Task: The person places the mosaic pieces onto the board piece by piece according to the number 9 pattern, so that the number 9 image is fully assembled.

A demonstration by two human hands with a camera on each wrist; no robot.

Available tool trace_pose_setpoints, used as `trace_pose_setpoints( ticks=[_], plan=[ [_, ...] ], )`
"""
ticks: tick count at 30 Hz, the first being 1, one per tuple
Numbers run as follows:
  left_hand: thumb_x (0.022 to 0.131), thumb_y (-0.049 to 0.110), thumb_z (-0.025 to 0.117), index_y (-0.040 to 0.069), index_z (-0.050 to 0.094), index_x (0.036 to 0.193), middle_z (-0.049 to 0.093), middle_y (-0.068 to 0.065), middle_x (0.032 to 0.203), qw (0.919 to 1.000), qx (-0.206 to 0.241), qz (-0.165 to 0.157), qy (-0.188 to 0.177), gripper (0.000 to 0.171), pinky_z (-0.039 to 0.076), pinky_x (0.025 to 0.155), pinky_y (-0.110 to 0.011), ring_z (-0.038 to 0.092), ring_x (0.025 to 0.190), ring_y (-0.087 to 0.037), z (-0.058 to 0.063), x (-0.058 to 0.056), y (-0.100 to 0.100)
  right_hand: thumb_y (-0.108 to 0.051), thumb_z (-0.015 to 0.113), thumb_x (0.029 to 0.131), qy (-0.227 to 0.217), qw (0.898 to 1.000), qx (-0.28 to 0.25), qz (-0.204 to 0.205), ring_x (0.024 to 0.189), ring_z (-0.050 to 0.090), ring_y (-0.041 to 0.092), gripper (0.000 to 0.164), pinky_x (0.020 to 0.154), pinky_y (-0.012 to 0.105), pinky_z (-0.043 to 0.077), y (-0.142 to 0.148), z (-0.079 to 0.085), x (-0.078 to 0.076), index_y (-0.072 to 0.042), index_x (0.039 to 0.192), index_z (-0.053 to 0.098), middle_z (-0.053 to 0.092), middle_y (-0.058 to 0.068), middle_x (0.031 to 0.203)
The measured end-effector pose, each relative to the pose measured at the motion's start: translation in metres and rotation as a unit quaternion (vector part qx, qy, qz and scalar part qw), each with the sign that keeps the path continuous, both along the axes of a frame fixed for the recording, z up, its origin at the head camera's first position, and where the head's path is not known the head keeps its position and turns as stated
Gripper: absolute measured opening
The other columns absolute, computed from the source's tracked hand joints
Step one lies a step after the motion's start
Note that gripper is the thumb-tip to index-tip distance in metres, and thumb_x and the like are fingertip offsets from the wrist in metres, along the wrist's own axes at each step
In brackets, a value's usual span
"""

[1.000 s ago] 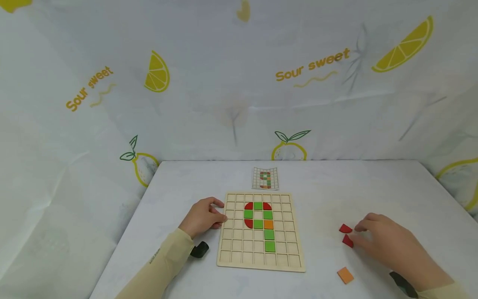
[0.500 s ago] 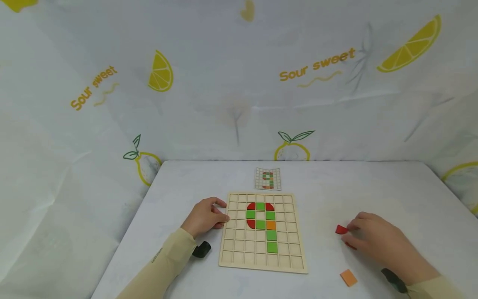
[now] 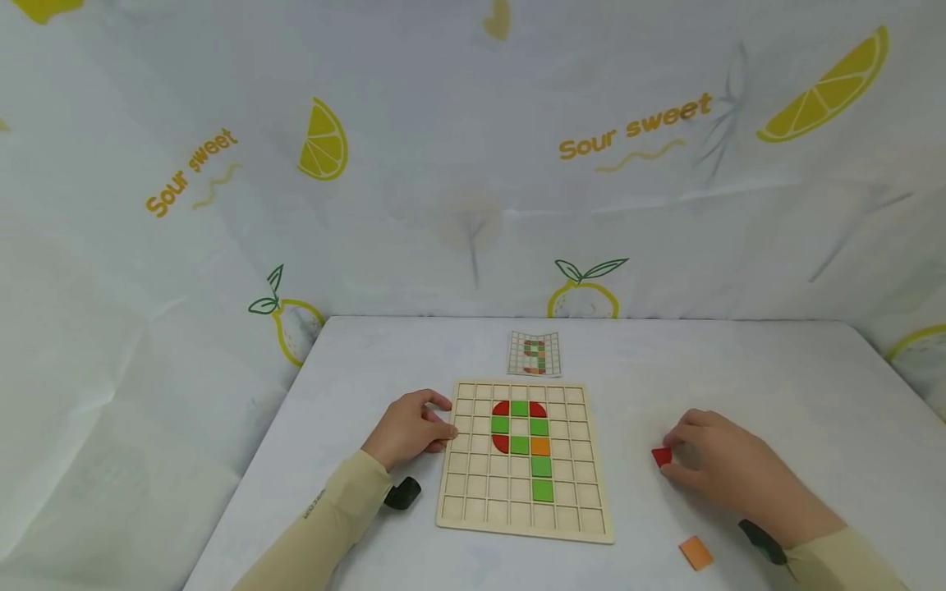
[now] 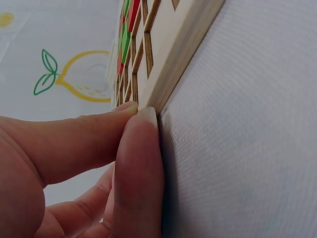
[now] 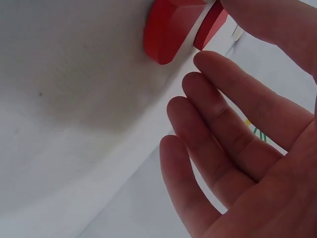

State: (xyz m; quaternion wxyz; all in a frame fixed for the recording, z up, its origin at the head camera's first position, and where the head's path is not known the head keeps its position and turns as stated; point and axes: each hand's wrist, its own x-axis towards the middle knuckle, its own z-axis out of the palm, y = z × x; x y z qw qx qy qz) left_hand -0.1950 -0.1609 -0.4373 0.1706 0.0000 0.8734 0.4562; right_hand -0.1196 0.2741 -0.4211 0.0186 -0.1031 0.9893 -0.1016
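Observation:
My left hand [image 3: 406,428] holds the left edge of a pale wooden grid board [image 3: 473,509], thumb and index fingertips together at the rim in the left wrist view. Green, red and orange tiles sit in the board's cells in the shape of a 9. Off to the board's right, my right hand [image 3: 727,468] has a red tile [image 3: 661,457] between thumb and index fingertips, low over the table. Two red tiles show in the right wrist view: one red tile [image 5: 210,25] between the fingertips, another red piece [image 5: 171,32] close beside it. The other fingers extend loosely.
A small pattern card [image 3: 534,355] with the same coloured figure lies behind the board. One orange square tile [image 3: 696,553] rests near the front, right of the board. A white cloth with lemon prints [image 3: 473,164] hangs behind the table.
My right hand has closed in on the red tiles and slid left with them toward the board. The left hand keeps its place on the board's edge. The head view has shifted slightly.

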Motion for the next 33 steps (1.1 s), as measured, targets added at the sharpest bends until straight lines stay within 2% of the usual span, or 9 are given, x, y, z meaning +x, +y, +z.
trace_pose_setpoints(
  ticks=[12, 20, 27, 33],
  plan=[
    [0.091, 0.018, 0.087, 0.009, 0.07, 0.126, 0.072, -0.007, 0.089, 1.0, 0.002, 0.0, 0.001, 0.04, 0.062, 0.069, -0.028, 0.073, 0.069, -0.015, 0.001, 0.0, -0.001, -0.027, 0.094, 0.083, -0.018, 1.0, -0.01, 0.001, 0.096, 0.065, 0.019, 0.02, 0.09, 0.05, 0.063, -0.006, -0.001, -0.002, -0.02, 0.096, 0.081, 0.069, -0.006, 0.1],
    [0.091, 0.018, 0.087, 0.01, 0.07, 0.126, 0.073, -0.006, 0.088, 1.0, -0.002, 0.001, 0.003, 0.039, 0.061, 0.069, -0.028, 0.072, 0.068, -0.015, 0.001, 0.0, 0.0, -0.029, 0.094, 0.083, 0.0, 1.0, -0.013, 0.019, 0.092, 0.063, 0.012, 0.018, 0.084, 0.042, 0.062, -0.011, -0.003, 0.0, -0.025, 0.093, 0.079, 0.067, -0.012, 0.097],
    [0.091, 0.018, 0.087, 0.009, 0.07, 0.126, 0.072, -0.006, 0.089, 1.0, -0.004, -0.001, 0.002, 0.04, 0.062, 0.069, -0.028, 0.072, 0.069, -0.015, 0.002, 0.001, 0.002, -0.036, 0.096, 0.08, 0.004, 1.0, -0.001, -0.01, 0.096, 0.066, 0.021, 0.029, 0.089, 0.051, 0.063, -0.004, -0.006, 0.001, -0.019, 0.095, 0.079, 0.07, -0.005, 0.099],
    [0.091, 0.017, 0.087, 0.01, 0.07, 0.127, 0.072, -0.007, 0.09, 1.0, -0.006, 0.003, 0.002, 0.04, 0.062, 0.07, -0.028, 0.073, 0.069, -0.015, 0.002, 0.001, 0.002, -0.037, 0.096, 0.079, 0.032, 0.999, -0.014, 0.002, 0.096, 0.067, 0.019, 0.029, 0.088, 0.05, 0.063, -0.001, -0.01, 0.006, -0.02, 0.094, 0.078, 0.07, -0.007, 0.099]
  ],
)
